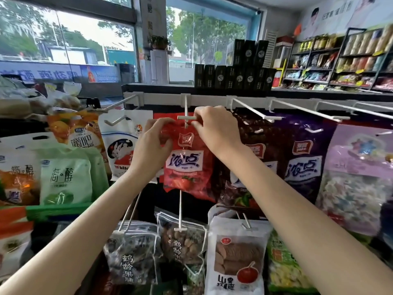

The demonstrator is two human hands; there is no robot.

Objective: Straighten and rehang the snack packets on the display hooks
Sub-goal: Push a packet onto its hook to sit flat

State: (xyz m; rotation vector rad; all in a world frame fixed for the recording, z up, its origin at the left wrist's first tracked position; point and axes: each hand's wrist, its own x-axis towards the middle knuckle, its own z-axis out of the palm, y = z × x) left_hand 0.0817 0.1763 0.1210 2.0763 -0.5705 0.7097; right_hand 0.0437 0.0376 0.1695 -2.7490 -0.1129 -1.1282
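Note:
A red snack packet [187, 165] hangs at the tip of a white display hook [186, 107] in the middle of the top rail. My left hand [152, 145] grips the packet's upper left edge. My right hand [212, 126] pinches its top right corner right at the hook's white crossbar tip. The packet hangs slightly tilted, its bottom swung to the right. Whether its hole sits on the hook is hidden by my fingers.
A white rabbit packet [125, 145] hangs to the left, dark red [255, 162] and purple [302, 167] packets to the right, under bare white hooks [251, 108]. A lower row holds nut packets [136, 258] and a hawthorn packet [236, 256]. Black boxes [234, 77] stand on the top shelf.

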